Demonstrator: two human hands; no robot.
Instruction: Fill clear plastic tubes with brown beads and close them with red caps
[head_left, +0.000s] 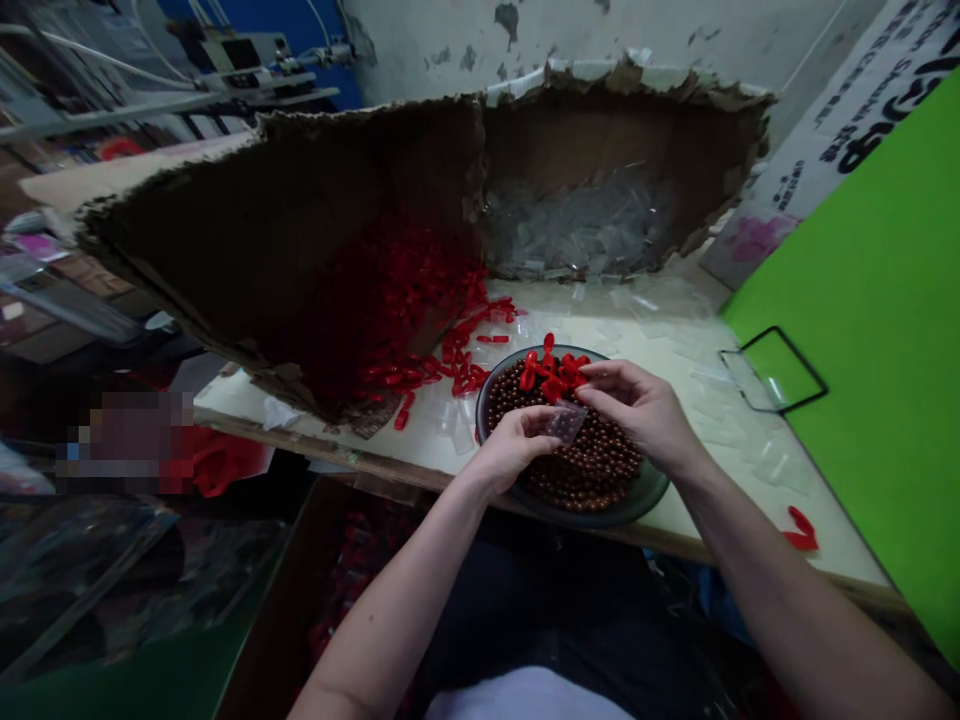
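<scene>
A round dark bowl full of small brown beads stands at the table's front edge. Several red plastic pieces lie on the beads toward the bowl's far side. Over the bowl, my left hand pinches a small clear plastic piece between thumb and fingers. My right hand is just beside it, thumb and fingertips closed at the edge of the red pieces. It seems to grip one red piece, partly hidden by the fingers.
Behind the bowl, a torn cardboard box holds heaped red pieces on the left and clear plastic pieces on the right. A green panel with a black wire handle stands right. A lone red piece lies near it.
</scene>
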